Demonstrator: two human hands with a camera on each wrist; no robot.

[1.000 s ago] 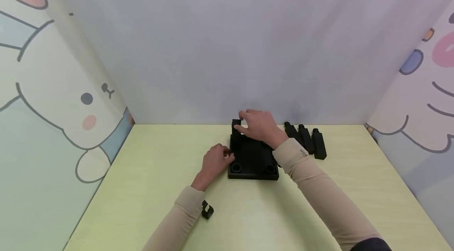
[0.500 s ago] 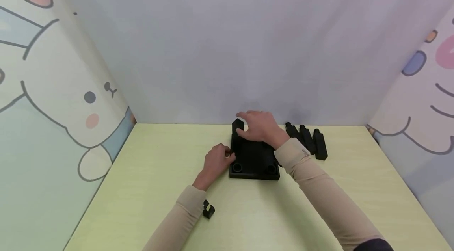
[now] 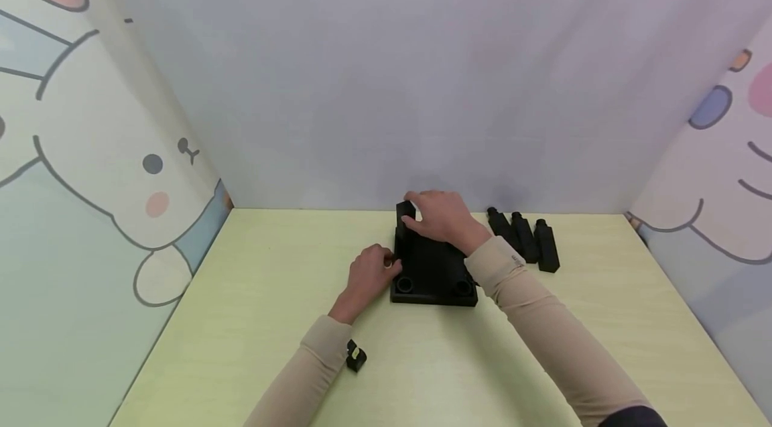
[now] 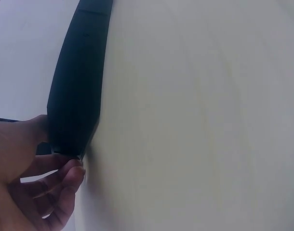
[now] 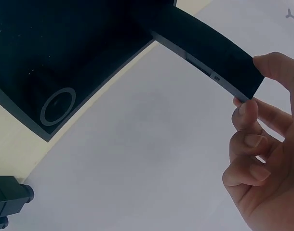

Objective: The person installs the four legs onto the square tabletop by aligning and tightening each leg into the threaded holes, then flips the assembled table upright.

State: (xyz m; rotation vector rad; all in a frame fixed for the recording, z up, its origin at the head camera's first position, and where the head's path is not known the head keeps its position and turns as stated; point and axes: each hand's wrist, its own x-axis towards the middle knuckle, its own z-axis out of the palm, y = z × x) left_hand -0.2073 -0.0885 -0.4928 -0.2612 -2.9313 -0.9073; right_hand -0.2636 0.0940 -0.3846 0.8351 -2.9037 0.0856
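A black square tabletop lies with its ring-shaped sockets upward. A black leg rises upright at its far left corner. My right hand pinches the leg's upper end between thumb and fingers; the right wrist view shows the leg with a slot along its side. My left hand grips the tabletop's left edge. In the left wrist view the thumb and fingers close around the near end of that edge. My right hand and sleeve hide the far right part of the tabletop.
Loose black legs with narrow round ends, among them one outermost leg, lie right of the tabletop. A small black piece with a yellowish mark lies beside my left forearm. A pale curtain hangs right behind the table.
The upright leg has turned about its long axis under my right hand, its top face now showing at another angle. My left hand keeps its place on the tabletop edge.
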